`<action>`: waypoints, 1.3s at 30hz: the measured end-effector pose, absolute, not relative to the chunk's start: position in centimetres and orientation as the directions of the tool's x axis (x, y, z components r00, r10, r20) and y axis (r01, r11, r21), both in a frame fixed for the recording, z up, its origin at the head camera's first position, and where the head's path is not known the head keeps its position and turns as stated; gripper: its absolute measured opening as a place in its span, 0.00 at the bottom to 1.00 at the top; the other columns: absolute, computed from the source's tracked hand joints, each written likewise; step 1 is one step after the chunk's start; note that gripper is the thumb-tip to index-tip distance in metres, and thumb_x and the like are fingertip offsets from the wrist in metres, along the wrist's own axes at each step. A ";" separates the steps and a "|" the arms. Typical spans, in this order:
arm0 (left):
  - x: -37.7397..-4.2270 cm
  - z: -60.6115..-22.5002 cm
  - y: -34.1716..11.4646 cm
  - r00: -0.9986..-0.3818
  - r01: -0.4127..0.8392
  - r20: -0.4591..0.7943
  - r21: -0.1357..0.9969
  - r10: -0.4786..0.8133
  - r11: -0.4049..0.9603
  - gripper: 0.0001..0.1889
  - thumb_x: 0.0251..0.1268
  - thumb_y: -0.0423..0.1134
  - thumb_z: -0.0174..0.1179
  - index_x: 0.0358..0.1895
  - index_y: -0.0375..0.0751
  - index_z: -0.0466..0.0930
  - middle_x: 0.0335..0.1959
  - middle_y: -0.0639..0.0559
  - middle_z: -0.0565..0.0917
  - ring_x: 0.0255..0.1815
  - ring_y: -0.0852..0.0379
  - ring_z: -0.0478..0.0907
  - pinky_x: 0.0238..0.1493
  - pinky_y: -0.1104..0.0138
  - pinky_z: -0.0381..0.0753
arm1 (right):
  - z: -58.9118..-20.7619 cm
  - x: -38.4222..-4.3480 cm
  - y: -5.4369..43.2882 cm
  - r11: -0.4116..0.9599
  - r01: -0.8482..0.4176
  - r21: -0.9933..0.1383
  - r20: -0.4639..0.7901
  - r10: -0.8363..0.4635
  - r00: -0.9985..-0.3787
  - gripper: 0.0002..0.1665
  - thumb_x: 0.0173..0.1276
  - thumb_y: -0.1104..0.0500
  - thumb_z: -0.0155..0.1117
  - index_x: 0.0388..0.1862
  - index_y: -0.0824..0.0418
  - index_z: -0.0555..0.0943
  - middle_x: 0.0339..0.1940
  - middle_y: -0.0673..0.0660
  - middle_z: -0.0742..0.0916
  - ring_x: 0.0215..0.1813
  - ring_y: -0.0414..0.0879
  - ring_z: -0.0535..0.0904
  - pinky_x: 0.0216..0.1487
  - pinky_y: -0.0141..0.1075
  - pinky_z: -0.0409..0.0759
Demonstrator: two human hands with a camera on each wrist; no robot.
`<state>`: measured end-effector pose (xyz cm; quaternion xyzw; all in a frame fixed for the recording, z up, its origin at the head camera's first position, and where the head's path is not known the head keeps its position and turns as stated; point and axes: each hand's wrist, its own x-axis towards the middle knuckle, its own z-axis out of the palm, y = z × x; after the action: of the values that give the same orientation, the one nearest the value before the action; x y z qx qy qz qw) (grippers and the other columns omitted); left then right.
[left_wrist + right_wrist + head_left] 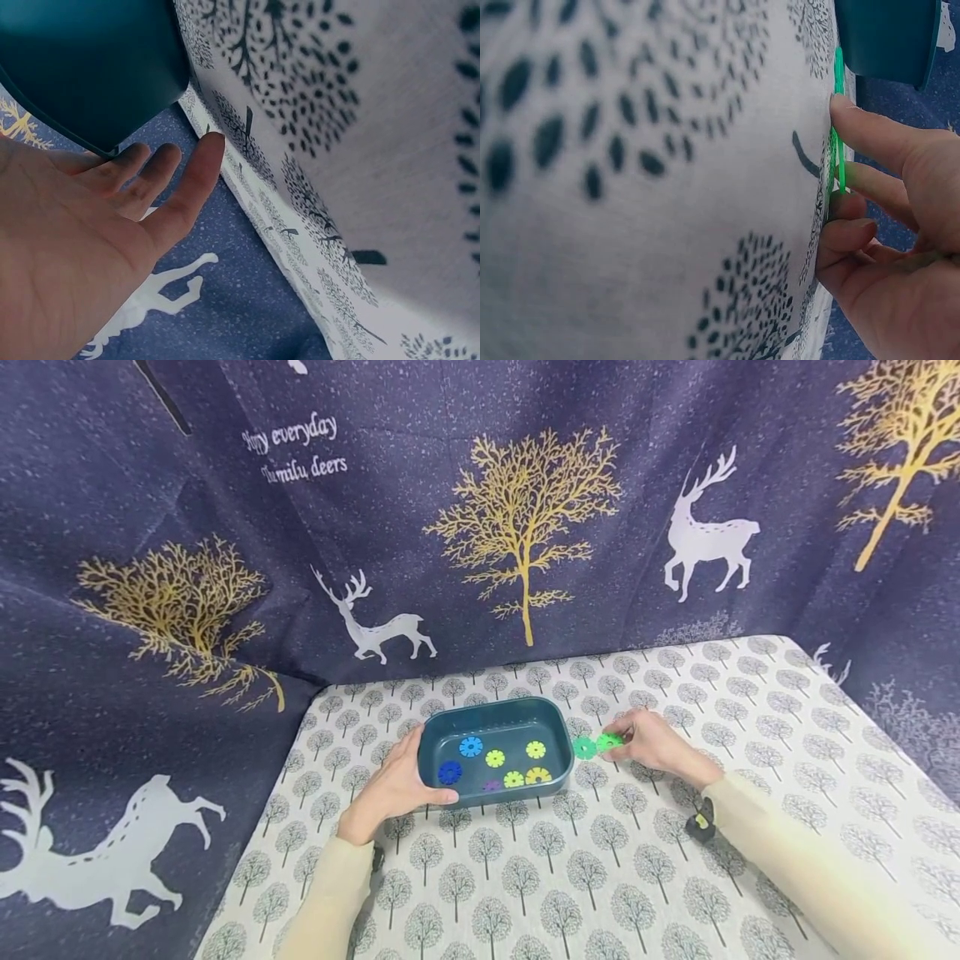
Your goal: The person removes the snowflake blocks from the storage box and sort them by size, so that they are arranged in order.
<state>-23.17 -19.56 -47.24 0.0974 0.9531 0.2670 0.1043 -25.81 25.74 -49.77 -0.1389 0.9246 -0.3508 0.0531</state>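
"What does the right grip [648, 742] have?"

"A green disc [604, 742], pinched between thumb and fingers low over the tabletop [480, 852], to the right of the tray [438, 723]."

"Is anything next to that disc?"

"A second green disc [581, 748], deeper in tone, at its left edge and right by the tray's right end. Whether the two are joined I can't tell."

"And the left grip [397, 783]?"

"Holding the tray at its left end, with the thumb over the near rim and the fingers along the left wall."

"What lies inside?"

"Toward the left, a light blue disc [471, 747] and a dark blue disc [450, 772]. Then three yellow discs [536, 749], one of them at the right, and an orange disc [537, 773] by the near wall. A purple disc [491, 786] is mostly hidden behind that wall."

"And farther out?"

"Cream sleeves [787, 847] on both arms, a white cloth with dark trees over the tabletop, and behind it a navy curtain [405, 527] printed with white deer and golden trees."
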 end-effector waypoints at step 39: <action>-23.4 -47.5 -20.0 -0.961 0.149 -0.122 0.530 0.249 0.835 0.78 0.45 0.67 0.84 0.91 0.39 0.40 0.92 0.36 0.49 0.92 0.30 0.49 0.87 0.31 0.59 | -44.3 -25.1 16.4 0.584 -0.288 -0.759 0.134 -0.292 -0.947 0.31 0.68 0.57 0.81 0.66 0.69 0.84 0.50 0.67 0.91 0.40 0.44 0.83 0.39 0.30 0.81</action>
<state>-23.42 -20.05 -47.54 0.1043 0.9533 0.2677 0.0934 -25.14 16.38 -44.33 -0.1627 0.8900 -0.4260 0.0024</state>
